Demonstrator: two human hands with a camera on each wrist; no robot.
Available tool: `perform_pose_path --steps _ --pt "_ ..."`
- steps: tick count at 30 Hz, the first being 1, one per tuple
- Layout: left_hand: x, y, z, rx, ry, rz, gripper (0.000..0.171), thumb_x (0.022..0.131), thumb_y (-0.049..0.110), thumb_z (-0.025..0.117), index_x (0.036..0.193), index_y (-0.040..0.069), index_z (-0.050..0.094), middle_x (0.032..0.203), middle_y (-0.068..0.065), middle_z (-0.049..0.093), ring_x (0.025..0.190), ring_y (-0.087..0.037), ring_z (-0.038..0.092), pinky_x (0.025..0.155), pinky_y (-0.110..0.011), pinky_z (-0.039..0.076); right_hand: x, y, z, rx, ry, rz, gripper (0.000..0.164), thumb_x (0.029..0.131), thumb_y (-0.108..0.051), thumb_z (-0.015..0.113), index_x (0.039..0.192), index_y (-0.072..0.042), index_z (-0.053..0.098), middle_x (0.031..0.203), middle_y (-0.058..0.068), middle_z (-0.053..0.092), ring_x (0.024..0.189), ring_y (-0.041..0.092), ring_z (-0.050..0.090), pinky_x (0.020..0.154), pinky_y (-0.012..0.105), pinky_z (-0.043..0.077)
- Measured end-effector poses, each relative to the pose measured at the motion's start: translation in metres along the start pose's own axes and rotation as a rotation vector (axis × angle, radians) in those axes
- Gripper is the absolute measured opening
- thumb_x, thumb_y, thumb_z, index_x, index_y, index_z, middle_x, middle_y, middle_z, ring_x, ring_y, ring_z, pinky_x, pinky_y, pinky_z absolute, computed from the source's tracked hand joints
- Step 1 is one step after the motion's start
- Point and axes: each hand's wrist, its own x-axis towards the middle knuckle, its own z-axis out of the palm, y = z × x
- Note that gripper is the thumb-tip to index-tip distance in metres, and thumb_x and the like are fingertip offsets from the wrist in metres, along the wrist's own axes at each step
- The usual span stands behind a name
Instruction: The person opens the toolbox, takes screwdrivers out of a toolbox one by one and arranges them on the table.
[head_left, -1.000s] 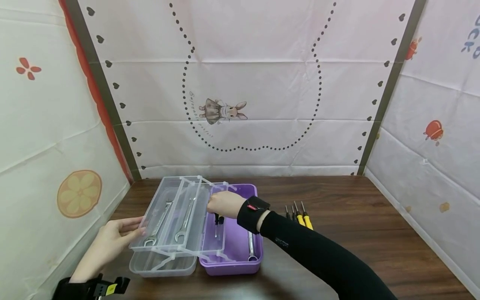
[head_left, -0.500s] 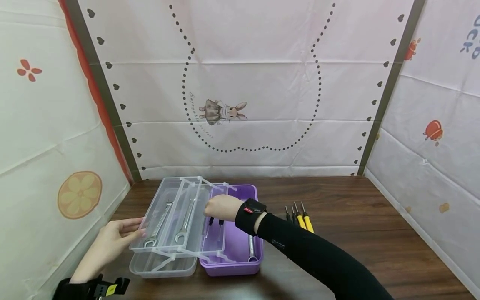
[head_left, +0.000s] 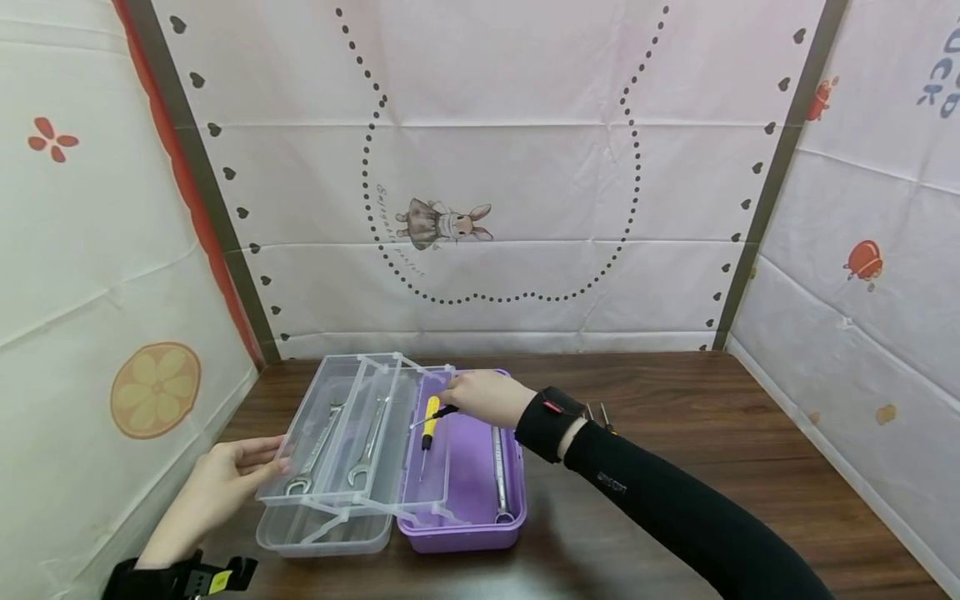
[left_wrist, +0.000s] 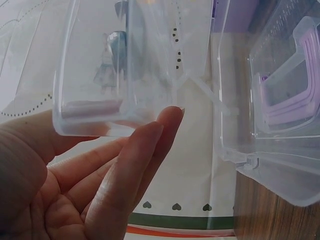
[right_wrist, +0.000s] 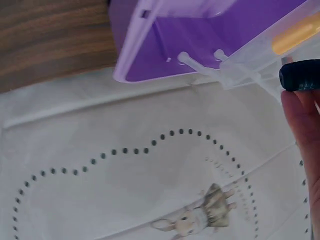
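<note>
My right hand (head_left: 489, 397) holds a black-handled screwdriver (right_wrist: 302, 75) over the right part of a clear folding tray (head_left: 336, 498), its shaft pointing left. A yellow-handled screwdriver (head_left: 431, 421) with a black collar lies in that tray compartment, just beside the hand. With thumb and fingers, my left hand (head_left: 225, 479) grips the near left corner of the tray, which also shows at the edge in the left wrist view (left_wrist: 90, 131). Two open-end wrenches, one on the left (head_left: 318, 450) and one in the middle (head_left: 369, 446), lie in the other compartments.
The tray sits on arms over a purple toolbox (head_left: 465, 542), where another wrench (head_left: 500, 479) lies along the right wall. Its clear lid (head_left: 322, 546) is folded out leftward. Behind the right arm, screwdriver tips (head_left: 604, 412) show on the wooden table (head_left: 675, 417).
My right hand has shifted to the right and slightly back, bringing the yellow-handled screwdriver in the tray into view. The left hand keeps its place on the tray's corner.
</note>
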Motion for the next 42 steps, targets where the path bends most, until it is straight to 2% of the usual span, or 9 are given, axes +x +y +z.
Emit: perform_pose_path --steps 6,11,15,18,23,28,36,39,42 --pt "0.000 0.000 0.000 -0.014 -0.008 0.003 0.050 0.095 0.021 0.067 0.131 -0.012 0.056 0.118 -0.030 0.067 0.101 -0.037 0.071 0.068 -0.024 0.058 -0.025 0.017 0.001 0.273 0.097 0.175 0.009 0.088 -0.009 0.072 0.095 -0.010 0.067 0.096 0.003 0.072 0.091 0.017 0.069 0.080 0.031 0.055" --pt "0.000 0.000 0.000 -0.018 -0.010 0.007 0.049 0.094 0.019 0.068 0.131 -0.012 0.056 0.117 -0.030 0.067 0.099 -0.035 0.072 0.068 -0.023 0.058 -0.048 0.029 0.005 0.456 0.224 0.328 0.011 0.085 -0.002 0.073 0.088 -0.007 0.064 0.083 0.003 0.067 0.076 0.015 0.063 0.069 0.027 0.052" --pt "0.000 -0.001 0.001 -0.017 -0.010 0.007 0.049 0.094 0.019 0.068 0.130 -0.012 0.056 0.116 -0.030 0.068 0.098 -0.034 0.072 0.067 -0.023 0.057 -0.064 0.035 0.012 0.554 0.309 0.462 0.011 0.082 -0.001 0.076 0.087 -0.004 0.066 0.076 0.004 0.066 0.069 0.012 0.060 0.064 0.024 0.050" --pt "0.000 0.000 0.001 -0.016 -0.011 0.003 0.049 0.094 0.020 0.068 0.131 -0.012 0.056 0.116 -0.029 0.068 0.098 -0.034 0.072 0.066 -0.023 0.057 -0.076 0.039 0.018 0.594 0.331 0.570 0.011 0.082 -0.003 0.076 0.089 -0.002 0.067 0.075 0.005 0.068 0.068 0.012 0.061 0.064 0.025 0.051" --pt "0.000 0.000 0.000 -0.020 -0.021 -0.005 0.051 0.095 0.022 0.066 0.132 -0.011 0.056 0.119 -0.030 0.067 0.101 -0.035 0.071 0.068 -0.025 0.058 -0.094 0.042 0.023 0.658 0.289 0.737 0.012 0.085 -0.007 0.075 0.090 0.000 0.067 0.077 0.008 0.069 0.068 0.015 0.061 0.066 0.030 0.051" --pt "0.001 0.000 -0.001 -0.027 -0.031 -0.026 0.053 0.096 0.026 0.066 0.134 -0.010 0.055 0.124 -0.029 0.065 0.102 -0.034 0.071 0.063 -0.025 0.058 -0.107 0.044 0.032 0.668 0.251 0.838 0.013 0.083 -0.008 0.075 0.084 0.002 0.068 0.075 0.009 0.069 0.067 0.016 0.062 0.066 0.031 0.052" --pt "0.002 0.000 -0.001 -0.007 -0.023 -0.023 0.053 0.095 0.028 0.066 0.132 -0.009 0.057 0.123 -0.029 0.065 0.105 -0.038 0.070 0.068 -0.029 0.059 -0.118 0.036 0.055 0.744 0.130 1.005 0.020 0.080 -0.004 0.076 0.066 0.000 0.062 0.057 0.008 0.064 0.043 0.012 0.061 0.046 0.025 0.052" --pt "0.002 -0.001 -0.001 -0.011 -0.020 -0.019 0.053 0.095 0.027 0.067 0.132 -0.009 0.057 0.123 -0.029 0.065 0.104 -0.037 0.070 0.066 -0.026 0.058 -0.119 0.033 0.066 0.709 0.067 1.045 0.023 0.078 -0.006 0.079 0.064 0.000 0.061 0.058 0.009 0.065 0.043 0.014 0.063 0.055 0.031 0.058" --pt "0.002 -0.001 -0.001 -0.014 -0.015 -0.005 0.052 0.095 0.026 0.067 0.131 -0.010 0.057 0.122 -0.029 0.066 0.101 -0.036 0.071 0.066 -0.025 0.058 -0.119 0.030 0.074 0.646 0.017 1.063 0.025 0.075 -0.008 0.081 0.064 -0.003 0.059 0.056 0.008 0.064 0.042 0.015 0.064 0.075 0.039 0.059"
